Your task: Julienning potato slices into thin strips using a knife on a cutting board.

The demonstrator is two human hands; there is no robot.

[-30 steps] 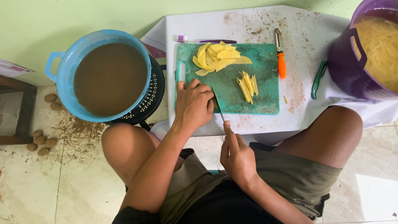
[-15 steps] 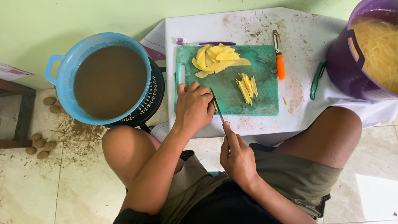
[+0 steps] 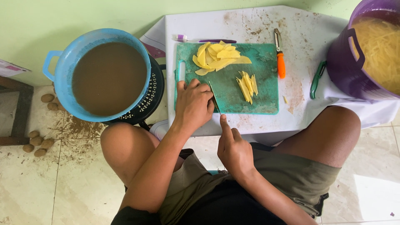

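One knife (image 3: 214, 96) gripped by the right hand (image 3: 234, 149); left hand (image 3: 193, 104) curled over something hidden on one green cutting board (image 3: 262, 79).

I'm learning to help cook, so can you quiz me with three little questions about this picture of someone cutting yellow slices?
1. True or false: the right hand holds the knife over the green cutting board.
2. Where is the orange-handled peeler?
A. on the white table beside the board
B. in the blue tub
C. on the floor
3. Fill in: the blue tub holds ____ water.

Key
1. True; the left hand presses down on the board's near corner, next to the blade.
2. A; it lies right of the board, apart from the potato slices and the cut sticks.
3. Brown, muddy-looking.
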